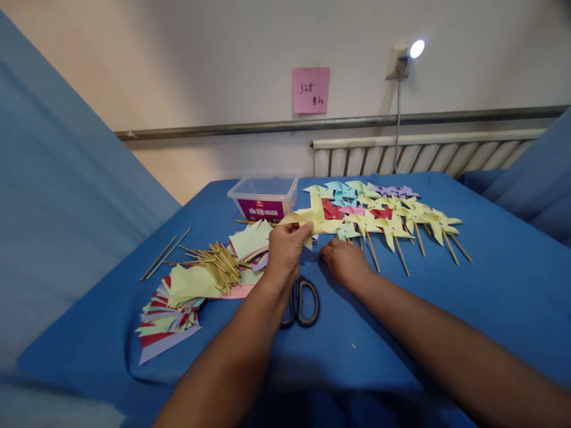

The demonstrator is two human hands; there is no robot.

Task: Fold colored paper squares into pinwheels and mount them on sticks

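Note:
My left hand (288,246) pinches a pale yellow paper pinwheel (316,219) between thumb and fingers, raised above the table. No stick shows beneath it. Just to its right, my right hand (345,261) is low at the tabletop with its fingers curled in; what they hold, if anything, is hidden. Beyond that hand lie several finished pinwheels (392,229) on wooden sticks, in yellow, green, blue, red, pink and purple. A pair of scissors (307,303) with dark handles lies below my left wrist, partly covered by the forearm.
Left of my hands, a heap of wooden sticks (218,264) lies on stacks of coloured paper (172,315). A few loose sticks (163,255) are farther left. A clear plastic box (263,199) with a purple label stands behind. The blue-covered table (491,297) meets a wall with a radiator (428,151).

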